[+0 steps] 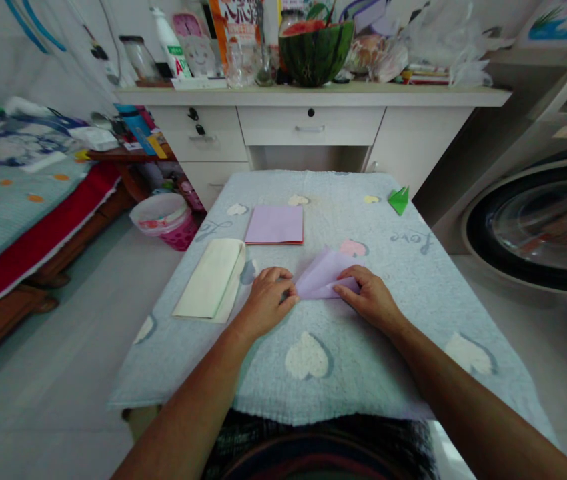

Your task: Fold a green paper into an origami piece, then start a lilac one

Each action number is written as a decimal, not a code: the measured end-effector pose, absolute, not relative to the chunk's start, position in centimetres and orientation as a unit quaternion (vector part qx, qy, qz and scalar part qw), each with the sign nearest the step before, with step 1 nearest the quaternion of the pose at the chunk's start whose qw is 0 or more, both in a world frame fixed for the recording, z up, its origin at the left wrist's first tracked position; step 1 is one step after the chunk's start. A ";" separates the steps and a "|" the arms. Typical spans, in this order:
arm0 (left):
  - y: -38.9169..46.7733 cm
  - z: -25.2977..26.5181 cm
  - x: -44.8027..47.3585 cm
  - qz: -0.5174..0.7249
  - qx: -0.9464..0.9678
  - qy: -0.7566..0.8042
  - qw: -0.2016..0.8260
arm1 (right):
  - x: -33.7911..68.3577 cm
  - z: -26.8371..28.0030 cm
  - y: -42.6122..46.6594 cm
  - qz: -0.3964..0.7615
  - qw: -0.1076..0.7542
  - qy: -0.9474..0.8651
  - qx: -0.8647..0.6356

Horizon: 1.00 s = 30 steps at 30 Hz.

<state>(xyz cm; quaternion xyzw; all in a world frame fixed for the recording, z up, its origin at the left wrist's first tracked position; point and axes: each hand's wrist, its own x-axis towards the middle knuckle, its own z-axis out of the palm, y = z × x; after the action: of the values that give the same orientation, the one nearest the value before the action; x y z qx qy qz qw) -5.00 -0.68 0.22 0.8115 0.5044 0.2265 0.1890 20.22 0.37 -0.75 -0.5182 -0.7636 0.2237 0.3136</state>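
On lilac paper (316,277), both grips (269,297) (372,297) loosely closed.

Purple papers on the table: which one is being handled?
The folded purple sheet between the left hand and right hand; the other, a flat purple square with a red edge, lies untouched beyond them.

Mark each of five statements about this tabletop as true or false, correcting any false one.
1. The left hand and right hand are both at the folded purple sheet. True.
2. The green folded paper lies near the left hand. False: the green folded paper is by the table's far right corner.
3. The purple-topped square stack lies farther from the person than the folded purple sheet. True.
4. The cut watermelon stands on the tablecloth. False: the cut watermelon is on the white counter.
5. The tablecloth has heart shapes. True.
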 end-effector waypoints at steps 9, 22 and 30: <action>-1.3 0.3 -4.1 0.228 0.808 0.523 0.146 | 19.8 -1.8 0.7 0.177 0.293 -0.766 -0.545; -2.7 0.1 -4.6 0.232 0.786 0.558 0.132 | 19.7 -2.1 0.9 0.152 0.281 -0.773 -0.548; -1.7 0.2 -4.7 0.241 0.786 0.535 0.194 | 19.6 -1.7 0.8 0.163 0.267 -0.772 -0.554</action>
<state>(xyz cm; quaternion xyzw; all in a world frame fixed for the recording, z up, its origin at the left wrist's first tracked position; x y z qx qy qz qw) -4.69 -1.75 0.17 0.7863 0.5349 0.2405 0.1943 19.56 0.84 -1.68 -0.5539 -0.7716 0.1626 0.2671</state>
